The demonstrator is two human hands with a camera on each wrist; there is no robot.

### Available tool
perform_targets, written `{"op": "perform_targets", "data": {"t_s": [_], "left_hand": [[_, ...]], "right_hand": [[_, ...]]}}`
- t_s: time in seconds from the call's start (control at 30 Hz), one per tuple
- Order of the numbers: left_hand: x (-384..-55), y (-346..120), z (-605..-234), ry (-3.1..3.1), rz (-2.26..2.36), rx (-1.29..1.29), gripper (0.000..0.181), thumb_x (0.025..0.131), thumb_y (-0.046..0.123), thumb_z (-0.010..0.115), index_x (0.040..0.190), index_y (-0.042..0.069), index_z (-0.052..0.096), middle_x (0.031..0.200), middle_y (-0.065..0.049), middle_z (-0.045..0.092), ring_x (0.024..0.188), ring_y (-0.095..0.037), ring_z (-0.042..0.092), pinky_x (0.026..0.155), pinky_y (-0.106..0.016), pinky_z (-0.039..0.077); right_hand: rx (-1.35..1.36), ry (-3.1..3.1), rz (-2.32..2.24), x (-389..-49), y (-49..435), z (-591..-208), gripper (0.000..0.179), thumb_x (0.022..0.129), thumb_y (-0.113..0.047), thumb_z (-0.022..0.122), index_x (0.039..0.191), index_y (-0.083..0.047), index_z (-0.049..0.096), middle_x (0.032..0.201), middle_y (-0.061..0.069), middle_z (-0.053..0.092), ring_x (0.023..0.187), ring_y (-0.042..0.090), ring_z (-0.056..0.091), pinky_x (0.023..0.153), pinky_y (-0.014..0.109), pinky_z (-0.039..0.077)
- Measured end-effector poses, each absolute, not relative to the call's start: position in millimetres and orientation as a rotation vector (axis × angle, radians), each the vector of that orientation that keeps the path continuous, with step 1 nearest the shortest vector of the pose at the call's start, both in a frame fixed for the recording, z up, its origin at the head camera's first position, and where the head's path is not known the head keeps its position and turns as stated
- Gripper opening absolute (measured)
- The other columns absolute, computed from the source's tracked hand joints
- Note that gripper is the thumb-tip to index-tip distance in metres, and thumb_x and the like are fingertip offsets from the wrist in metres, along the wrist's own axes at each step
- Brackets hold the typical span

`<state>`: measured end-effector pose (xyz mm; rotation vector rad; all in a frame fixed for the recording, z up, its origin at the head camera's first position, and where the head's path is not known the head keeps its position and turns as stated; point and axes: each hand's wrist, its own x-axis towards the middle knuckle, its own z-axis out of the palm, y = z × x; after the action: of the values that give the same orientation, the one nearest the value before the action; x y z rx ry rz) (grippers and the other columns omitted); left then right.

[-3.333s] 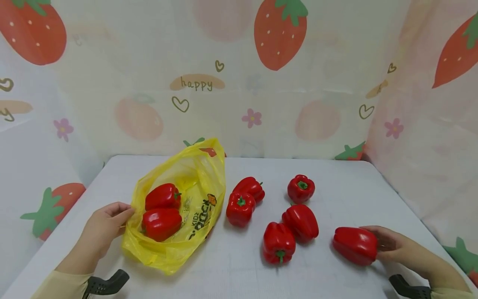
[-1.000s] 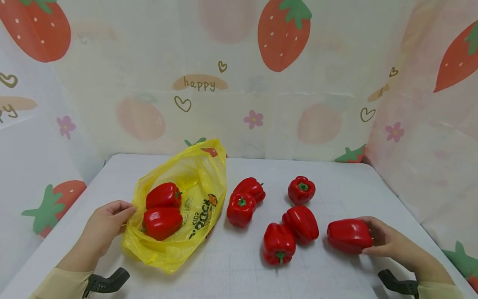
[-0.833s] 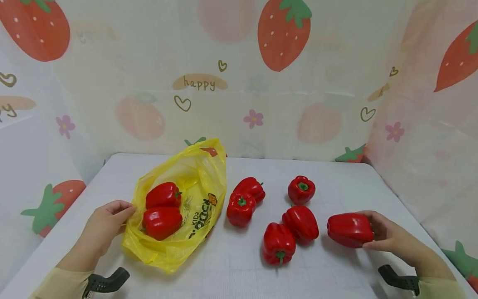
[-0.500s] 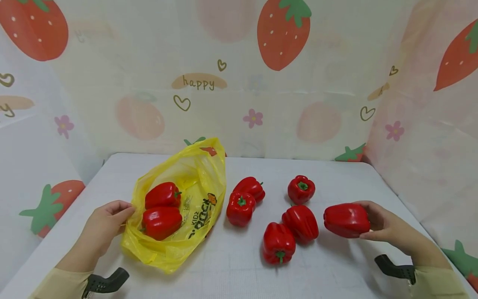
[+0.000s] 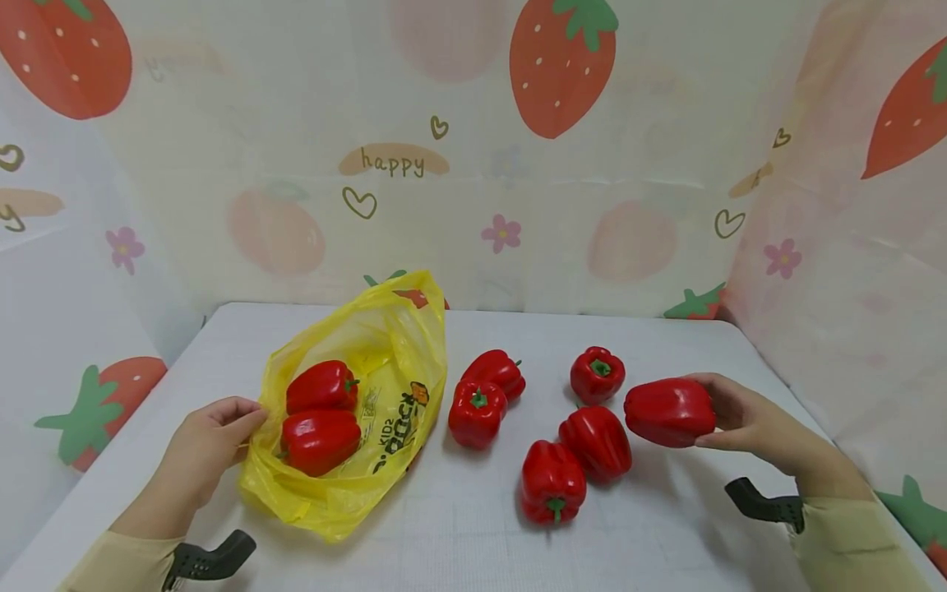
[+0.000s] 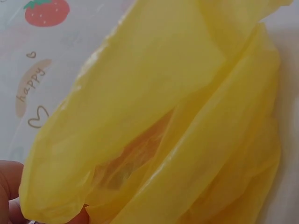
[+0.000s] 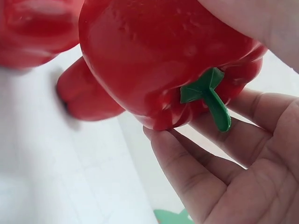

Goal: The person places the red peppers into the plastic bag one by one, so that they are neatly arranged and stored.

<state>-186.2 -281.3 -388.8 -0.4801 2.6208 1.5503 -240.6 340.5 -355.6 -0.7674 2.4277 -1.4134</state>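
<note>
My left hand [image 5: 210, 448] pinches the left edge of a yellow plastic bag [image 5: 340, 510], whose mouth gapes toward me. Inside the bag lie two red bell peppers, one bell pepper [image 5: 322, 387] behind the other bell pepper [image 5: 321, 442]. My right hand [image 5: 750, 415] grips a glossy red bell pepper [image 5: 669, 412] by its stem end, raised off the table with a shadow below. In the right wrist view its green stem [image 7: 216, 109] points toward the palm, between fingers and thumb. The left wrist view shows mostly the bag [image 6: 154, 79], with only some fingertips at the lower left.
Several more red bell peppers rest on the white table [image 5: 444, 543]: a touching pair right of the bag [image 5: 477, 415], another pair nearer me [image 5: 553, 483], and a single upright pepper [image 5: 596, 375] farther back. A strawberry-printed curtain [image 5: 547, 181] encloses the table's back and sides.
My right hand has lifted the bell pepper off the table and carried it leftward and away from me. The left hand and bag have barely moved.
</note>
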Motion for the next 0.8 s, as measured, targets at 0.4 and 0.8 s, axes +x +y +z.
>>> {"op": "perform_targets", "data": {"t_s": [0.4, 0.8], "left_hand": [[-186.7, -280.3, -388.1, 2.619, 1.537, -0.513, 0.046, 0.092, 0.042, 0.049, 0.117, 0.004, 0.052, 0.117, -0.013, 0.052, 0.096, -0.024, 0.050, 0.079, -0.026, 0.052], [-187.3, -281.9, -386.1, 2.626, 1.547, -0.472, 0.043, 0.093, 0.039, 0.048, 0.116, 0.003, 0.052, 0.115, -0.014, 0.052, 0.097, -0.024, 0.050, 0.077, -0.027, 0.053]], "right_hand": [[-0.889, 2.397, -1.392, -261.2, 314.1, -337.5, 0.066, 0.077, -0.002, 0.070, 0.133, -0.006, 0.035, 0.122, 0.010, 0.048, 0.107, 0.018, 0.052, 0.076, 0.037, 0.054], [-0.920, 2.313, -1.397, -285.3, 268.0, -320.5, 0.062, 0.079, -0.003, 0.069, 0.132, -0.006, 0.037, 0.122, 0.013, 0.048, 0.110, 0.025, 0.051, 0.079, 0.038, 0.053]]}}
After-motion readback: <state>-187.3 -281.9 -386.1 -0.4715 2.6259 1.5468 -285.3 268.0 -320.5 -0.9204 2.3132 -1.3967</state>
